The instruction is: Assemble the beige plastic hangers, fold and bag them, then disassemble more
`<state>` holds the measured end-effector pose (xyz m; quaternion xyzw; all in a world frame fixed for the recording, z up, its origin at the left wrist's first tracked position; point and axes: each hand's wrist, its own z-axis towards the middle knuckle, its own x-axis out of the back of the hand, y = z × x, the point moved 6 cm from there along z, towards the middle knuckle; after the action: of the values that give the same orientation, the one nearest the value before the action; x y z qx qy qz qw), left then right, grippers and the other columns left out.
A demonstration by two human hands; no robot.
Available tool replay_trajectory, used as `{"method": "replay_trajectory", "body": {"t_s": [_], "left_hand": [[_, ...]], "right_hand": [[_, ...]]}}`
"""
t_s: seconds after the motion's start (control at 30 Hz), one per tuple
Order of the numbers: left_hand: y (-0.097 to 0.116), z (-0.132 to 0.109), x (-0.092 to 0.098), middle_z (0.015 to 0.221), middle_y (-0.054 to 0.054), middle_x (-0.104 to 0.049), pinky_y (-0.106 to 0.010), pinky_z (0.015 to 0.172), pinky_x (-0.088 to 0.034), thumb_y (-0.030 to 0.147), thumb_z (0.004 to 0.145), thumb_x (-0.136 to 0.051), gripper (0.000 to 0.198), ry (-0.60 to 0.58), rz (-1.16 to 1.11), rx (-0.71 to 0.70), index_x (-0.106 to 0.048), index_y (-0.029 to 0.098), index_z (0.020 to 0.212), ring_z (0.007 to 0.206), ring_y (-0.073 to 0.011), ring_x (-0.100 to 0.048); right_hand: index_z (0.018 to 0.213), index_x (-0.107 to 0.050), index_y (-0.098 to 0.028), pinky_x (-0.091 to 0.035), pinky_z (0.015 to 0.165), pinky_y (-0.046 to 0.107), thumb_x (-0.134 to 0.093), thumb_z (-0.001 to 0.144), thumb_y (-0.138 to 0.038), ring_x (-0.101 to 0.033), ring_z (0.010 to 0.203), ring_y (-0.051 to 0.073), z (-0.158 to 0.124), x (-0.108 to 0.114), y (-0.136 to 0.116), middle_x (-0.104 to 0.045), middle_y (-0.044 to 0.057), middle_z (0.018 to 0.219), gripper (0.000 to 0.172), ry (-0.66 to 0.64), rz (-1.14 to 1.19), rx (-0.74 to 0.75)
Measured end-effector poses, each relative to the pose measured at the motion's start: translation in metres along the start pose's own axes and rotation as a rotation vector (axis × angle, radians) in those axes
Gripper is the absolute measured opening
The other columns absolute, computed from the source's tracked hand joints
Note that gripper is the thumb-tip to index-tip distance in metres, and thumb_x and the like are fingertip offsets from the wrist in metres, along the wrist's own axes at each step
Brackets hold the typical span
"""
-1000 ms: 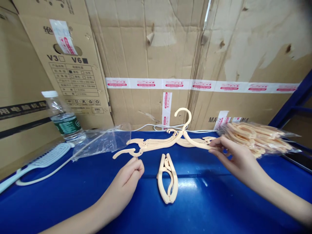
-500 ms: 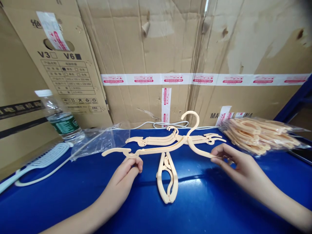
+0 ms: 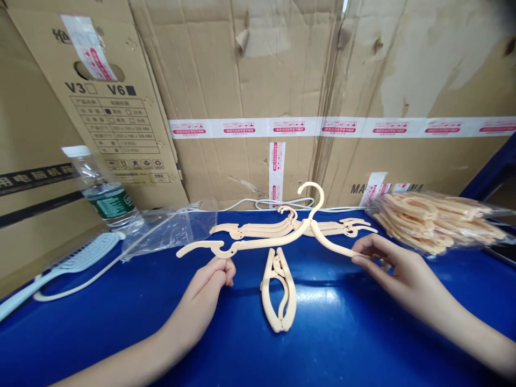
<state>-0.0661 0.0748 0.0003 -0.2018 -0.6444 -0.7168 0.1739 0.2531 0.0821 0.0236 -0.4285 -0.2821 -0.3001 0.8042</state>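
I hold an unfolded cream plastic hanger above the blue table, its hook pointing up. My left hand pinches its left arm from below, fingers closed. My right hand grips the end of its right arm. Behind it lies a small stack of unfolded hangers. A folded hanger lies flat on the table between my hands.
A clear bag of folded hangers sits at the right. An empty clear plastic bag, a water bottle and a white comb are at the left. Cardboard boxes wall the back, with a white cable along them.
My right hand lifted one hanger off the stack and drew it toward me. My left hand came up from the table and took hold of its left arm.
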Motion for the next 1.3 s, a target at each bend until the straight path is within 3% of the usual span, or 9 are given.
{"method": "replay_trajectory", "body": {"t_s": [0.3,0.37,0.5,0.63,0.77,0.97,1.07,1.17,1.3], "left_hand": [[-0.001,0.001,0.002,0.069,0.001,-0.044,-0.03,0.061,-0.031,0.03,0.072,-0.038,0.013,0.026,-0.085,0.008,-0.04,0.022,0.062,0.066,-0.0175,-0.041],[-0.007,0.002,0.002,0.071,0.003,-0.042,-0.03,0.065,-0.035,0.029,0.071,-0.044,0.008,0.056,-0.167,0.034,-0.047,0.022,0.073,0.069,-0.0173,-0.044],[-0.011,0.002,0.003,0.091,0.001,-0.048,-0.035,0.079,-0.043,0.033,0.075,-0.057,0.03,0.135,-0.341,-0.022,-0.046,0.024,0.102,0.085,-0.0194,-0.052],[-0.007,-0.004,-0.001,0.112,-0.005,-0.051,-0.037,0.086,-0.045,0.036,0.082,-0.058,0.043,0.098,-0.362,-0.071,-0.043,0.026,0.121,0.094,-0.0208,-0.055],[0.004,-0.008,-0.005,0.117,-0.005,-0.051,-0.035,0.09,-0.047,0.036,0.085,-0.056,0.059,0.021,-0.322,-0.175,-0.037,0.031,0.141,0.094,-0.0188,-0.056],[0.005,-0.007,-0.006,0.109,-0.004,-0.058,-0.032,0.085,-0.048,0.034,0.088,-0.056,0.052,0.011,-0.21,-0.199,-0.047,0.031,0.139,0.091,-0.0179,-0.055],[0.007,-0.007,-0.009,0.099,-0.004,-0.064,-0.03,0.078,-0.048,0.036,0.09,-0.054,0.046,-0.062,-0.235,-0.176,-0.049,0.026,0.135,0.082,-0.0169,-0.057],[0.013,-0.007,-0.011,0.084,-0.002,-0.067,-0.027,0.07,-0.046,0.038,0.094,-0.05,0.032,-0.119,-0.269,-0.172,-0.057,0.022,0.121,0.069,-0.0148,-0.054],[0.016,-0.006,-0.008,0.072,0.001,-0.065,-0.026,0.066,-0.044,0.04,0.094,-0.051,0.025,-0.109,-0.302,-0.17,-0.062,0.02,0.104,0.063,-0.014,-0.052]], "right_hand": [[0.084,-0.058,-0.023,-0.045,0.059,0.027,-0.053,0.091,-0.042,-0.06,0.069,0.018,0.001,0.002,0.001,-0.063,0.001,0.076,0.021,0.027,0.004,0.013],[0.085,-0.058,-0.023,-0.045,0.059,0.027,-0.053,0.091,-0.041,-0.059,0.068,0.017,0.001,0.002,0.001,-0.062,0.001,0.075,0.02,0.035,-0.006,0.02],[0.086,-0.057,-0.023,-0.045,0.061,0.027,-0.055,0.091,-0.04,-0.059,0.069,0.017,0.001,0.003,0.002,-0.062,0.0,0.075,0.019,0.046,-0.018,0.027],[0.084,-0.057,-0.023,-0.046,0.062,0.027,-0.054,0.091,-0.04,-0.06,0.07,0.018,0.0,0.002,0.002,-0.063,0.001,0.076,0.019,0.034,-0.022,0.036],[0.085,-0.058,-0.023,-0.047,0.061,0.026,-0.055,0.091,-0.039,-0.061,0.07,0.018,-0.003,-0.002,0.0,-0.064,0.001,0.077,0.017,0.014,-0.026,0.048],[0.086,-0.058,-0.023,-0.047,0.057,0.025,-0.054,0.092,-0.039,-0.061,0.067,0.017,-0.005,-0.004,-0.005,-0.064,0.001,0.076,0.017,-0.006,-0.024,0.048],[0.087,-0.058,-0.023,-0.046,0.054,0.024,-0.054,0.092,-0.038,-0.06,0.065,0.016,-0.006,-0.004,-0.008,-0.064,0.001,0.075,0.016,-0.01,-0.018,0.054],[0.089,-0.059,-0.024,-0.047,0.054,0.024,-0.054,0.092,-0.035,-0.062,0.067,0.016,-0.007,-0.007,-0.014,-0.066,0.002,0.079,0.013,-0.033,-0.005,0.089],[0.105,-0.062,-0.025,-0.052,0.062,0.028,-0.052,0.093,-0.03,-0.066,0.078,0.02,-0.007,-0.003,-0.02,-0.069,0.005,0.092,0.016,0.015,-0.048,0.17]]}}
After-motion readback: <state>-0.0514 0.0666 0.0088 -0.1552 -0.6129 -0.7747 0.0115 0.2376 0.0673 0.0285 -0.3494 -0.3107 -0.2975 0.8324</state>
